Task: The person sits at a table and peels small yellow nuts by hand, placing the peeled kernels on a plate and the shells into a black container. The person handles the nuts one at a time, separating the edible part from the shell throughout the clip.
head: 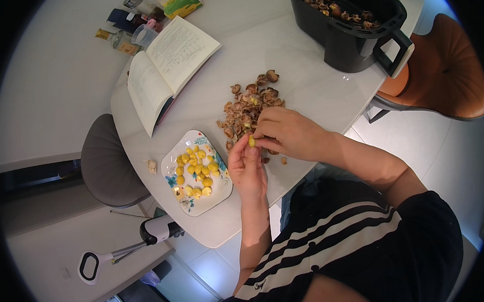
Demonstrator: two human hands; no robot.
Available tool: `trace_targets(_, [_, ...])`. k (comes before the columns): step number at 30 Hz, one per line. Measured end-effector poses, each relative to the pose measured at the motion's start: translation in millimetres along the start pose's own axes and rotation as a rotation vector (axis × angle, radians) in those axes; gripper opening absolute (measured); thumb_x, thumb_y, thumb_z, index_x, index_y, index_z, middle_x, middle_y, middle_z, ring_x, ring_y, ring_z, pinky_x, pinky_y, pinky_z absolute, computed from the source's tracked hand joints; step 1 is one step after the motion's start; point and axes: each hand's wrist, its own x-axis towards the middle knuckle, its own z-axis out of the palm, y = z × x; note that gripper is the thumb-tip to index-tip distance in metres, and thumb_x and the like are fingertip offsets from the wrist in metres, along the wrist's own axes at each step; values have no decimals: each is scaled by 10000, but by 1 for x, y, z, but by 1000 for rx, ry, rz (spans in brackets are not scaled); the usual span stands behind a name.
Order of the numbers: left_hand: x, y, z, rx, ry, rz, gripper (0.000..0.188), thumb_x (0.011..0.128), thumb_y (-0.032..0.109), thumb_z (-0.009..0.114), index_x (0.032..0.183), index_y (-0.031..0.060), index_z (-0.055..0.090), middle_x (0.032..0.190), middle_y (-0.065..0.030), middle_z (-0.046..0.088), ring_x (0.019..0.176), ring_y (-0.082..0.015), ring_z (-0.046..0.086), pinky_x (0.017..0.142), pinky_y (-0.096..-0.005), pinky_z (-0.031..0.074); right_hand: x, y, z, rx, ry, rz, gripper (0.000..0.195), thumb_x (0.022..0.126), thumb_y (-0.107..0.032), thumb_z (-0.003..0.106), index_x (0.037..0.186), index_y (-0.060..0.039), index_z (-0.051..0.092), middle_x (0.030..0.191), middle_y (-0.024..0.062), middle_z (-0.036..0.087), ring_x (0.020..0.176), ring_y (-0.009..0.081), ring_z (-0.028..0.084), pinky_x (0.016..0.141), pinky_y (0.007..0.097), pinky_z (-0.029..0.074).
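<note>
Between the fingertips of my left hand [247, 169] is a yellow chestnut kernel [252, 141]. My right hand [287, 133] touches the same kernel from the other side with its thumb and fingers. Just beyond my hands lies a heap of brown chestnut shells [244, 108] with a few yellow bits in it. To the left of my left hand, a square floral-patterned plate [219, 194] holds several peeled yellow kernels [198, 168]. At the upper right, a black air fryer basket [346, 45] with a handle contains more brown chestnuts or shells [341, 13].
An open book [181, 56] lies at the table's far left, near a glass bottle [124, 42], a plastic cup [143, 35] and a tissue pack [181, 4]. A crumpled tissue [151, 166] is beside the plate. Grey [105, 165] and brown [445, 69] chairs flank the table.
</note>
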Motion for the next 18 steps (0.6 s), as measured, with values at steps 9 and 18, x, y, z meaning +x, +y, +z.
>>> trace_targets(9, [-2, -1, 5, 52, 78, 9, 306, 915, -3, 561, 1220, -19, 553, 1197, -126, 595, 1067, -198, 599, 935, -301, 504, 3, 1, -2, 4, -3, 4, 144, 733, -31, 696, 836, -21, 596, 829, 96, 563, 784, 290, 564, 698, 370, 476])
trace_targets(18, [-4, 1, 9, 406, 85, 105, 285, 903, -17, 582, 1186, -28, 607, 1161, -83, 591, 950, -116, 591, 806, -222, 478, 1, 0, -2, -48, -2, -48, 143, 718, -16, 688, 791, -16, 565, 804, 103, 540, 767, 295, 551, 674, 381, 465])
